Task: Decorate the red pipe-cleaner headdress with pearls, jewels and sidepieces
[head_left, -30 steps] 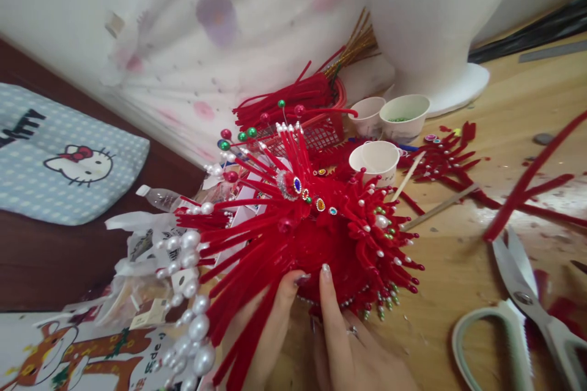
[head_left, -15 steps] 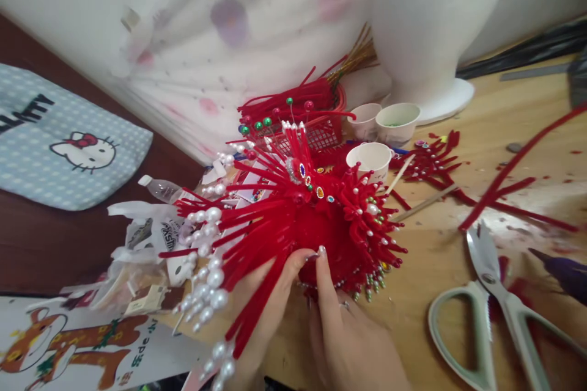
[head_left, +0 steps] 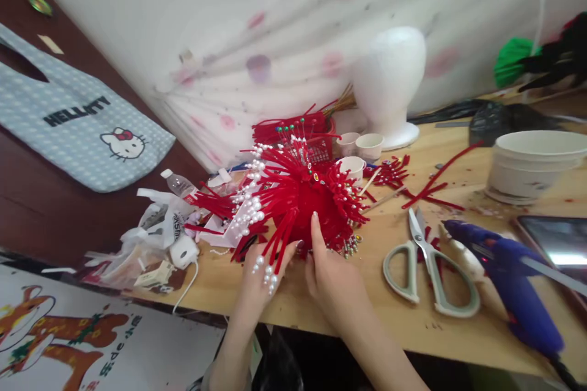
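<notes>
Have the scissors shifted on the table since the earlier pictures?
No, the scissors have not visibly moved. Though the camera view changed, their tips lie by the same end of the loose red stem on the table.

Your two hands, left hand [head_left: 257,269] and right hand [head_left: 332,275], are on one red headpiece [head_left: 316,203]. To the right you have one pair of scissors [head_left: 427,252], one blue glue gun [head_left: 511,284] and one dark-screened device [head_left: 557,238]. Farther off stand three small paper cups [head_left: 369,148], one white foam head [head_left: 389,79] and one red basket [head_left: 321,151]. On your left, count one plastic bottle [head_left: 180,184] and one blue bag [head_left: 92,128]. The stacked bowls [head_left: 527,174], far right, number perhaps two; their overlap makes that uncertain.
</notes>
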`<state>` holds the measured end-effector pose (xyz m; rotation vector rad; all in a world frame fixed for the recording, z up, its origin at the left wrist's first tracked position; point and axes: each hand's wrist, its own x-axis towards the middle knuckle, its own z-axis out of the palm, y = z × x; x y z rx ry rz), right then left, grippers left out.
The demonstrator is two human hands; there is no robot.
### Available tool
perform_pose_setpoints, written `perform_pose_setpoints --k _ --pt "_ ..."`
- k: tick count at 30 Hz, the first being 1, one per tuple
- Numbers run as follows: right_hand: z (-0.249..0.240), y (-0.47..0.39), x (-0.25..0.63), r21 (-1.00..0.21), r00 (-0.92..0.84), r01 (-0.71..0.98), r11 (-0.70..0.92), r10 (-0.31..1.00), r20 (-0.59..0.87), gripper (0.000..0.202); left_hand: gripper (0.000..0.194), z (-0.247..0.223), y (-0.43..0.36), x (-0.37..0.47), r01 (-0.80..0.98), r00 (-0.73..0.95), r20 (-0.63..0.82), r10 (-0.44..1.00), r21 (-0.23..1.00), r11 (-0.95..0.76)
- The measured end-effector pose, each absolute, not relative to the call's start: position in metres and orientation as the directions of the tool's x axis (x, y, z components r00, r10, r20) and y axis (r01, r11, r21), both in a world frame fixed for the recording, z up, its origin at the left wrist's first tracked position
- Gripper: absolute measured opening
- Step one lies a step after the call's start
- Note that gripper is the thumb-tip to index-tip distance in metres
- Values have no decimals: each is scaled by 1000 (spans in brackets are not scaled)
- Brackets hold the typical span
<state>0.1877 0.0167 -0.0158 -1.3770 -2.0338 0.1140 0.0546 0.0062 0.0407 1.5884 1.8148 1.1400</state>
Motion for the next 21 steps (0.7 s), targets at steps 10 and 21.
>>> perform_pose_setpoints --k 10,21 --pt "-5 12 187 -481 -219 751 452 858 465 73 21 47 1 26 571 -387 156 909 814 103" --pt "-22 11 187 -514 65 585 627 596 801 43 22 51 5 26 326 -473 56 879 939 115"
